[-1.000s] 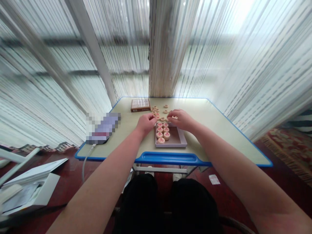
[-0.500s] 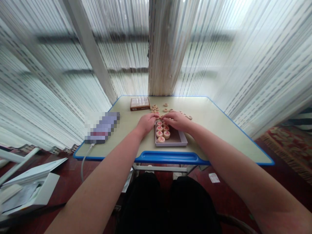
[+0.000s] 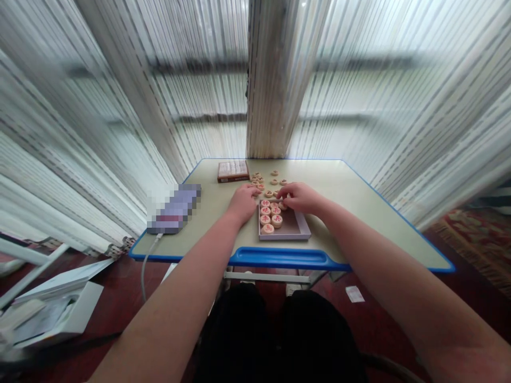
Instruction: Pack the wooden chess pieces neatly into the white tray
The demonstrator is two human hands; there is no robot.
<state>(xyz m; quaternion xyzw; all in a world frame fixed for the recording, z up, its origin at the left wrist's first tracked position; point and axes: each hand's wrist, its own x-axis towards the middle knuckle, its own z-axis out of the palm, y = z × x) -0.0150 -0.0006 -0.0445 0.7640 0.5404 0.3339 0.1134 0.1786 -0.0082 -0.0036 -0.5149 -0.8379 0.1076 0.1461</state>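
Note:
A shallow box tray [image 3: 293,236] lies near the front edge of the table, with several round wooden Chinese chess pieces [image 3: 277,221] in its left part, their red characters facing up. My right hand [image 3: 301,198] is over the tray's far side, thumb and fingers closed on a Chinese chess piece [image 3: 283,206] at the inner end of the far row. Left of the tray, my left hand [image 3: 243,201] lies low over the table, fingers extended. Its fingertips are at the near edge of a loose group of pieces [image 3: 261,186] and partly hide them.
More loose pieces [image 3: 275,173] are scattered beyond the tray. A brown box lid [image 3: 233,171] stands at the back left. A blurred-out purple device [image 3: 175,208] with a white cable [image 3: 144,266] lies at the left edge. The blue pencil groove [image 3: 279,257] runs along the front.
My right hand has shifted slightly right and toward the tray, bringing a piece to its far row. My left fingers have drawn apart from the right hand. The view has shifted slightly.

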